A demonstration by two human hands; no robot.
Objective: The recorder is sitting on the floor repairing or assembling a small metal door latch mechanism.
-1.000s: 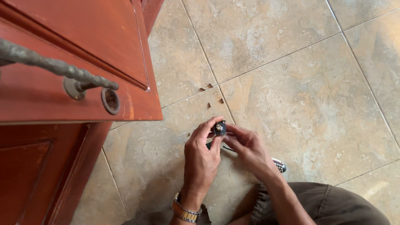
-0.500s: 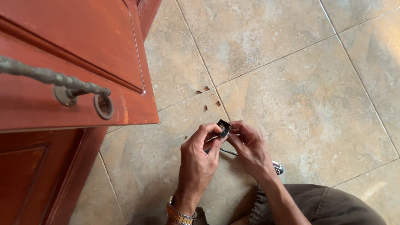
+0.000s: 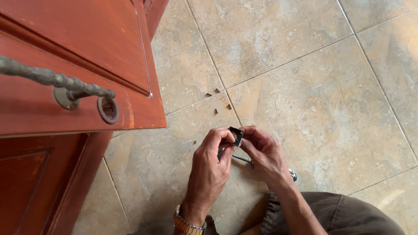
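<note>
My left hand (image 3: 211, 167) and my right hand (image 3: 263, 154) meet low over the floor, both pinching a small dark square metal plate (image 3: 236, 135) between fingertips. A gold-coloured watch (image 3: 186, 225) sits on my left wrist. Under the hands a thin metal rod (image 3: 242, 159) lies on the tiles, most of it hidden; a rounded metal end (image 3: 293, 175) shows beside my right wrist. To the upper left, a red-brown wooden door (image 3: 78, 65) carries a twisted metal lever handle (image 3: 56, 80) and a round keyhole ring (image 3: 108, 109).
The beige stone floor tiles (image 3: 305, 87) have several small brown wood chips (image 3: 216, 102) just beyond my hands. My knee in olive trousers (image 3: 344, 215) fills the lower right. The door's lower panel (image 3: 39, 187) stands at the left edge.
The small plate has turned between my fingers and now shows its flat square face. The view has drifted slightly, so the door sits a bit further left.
</note>
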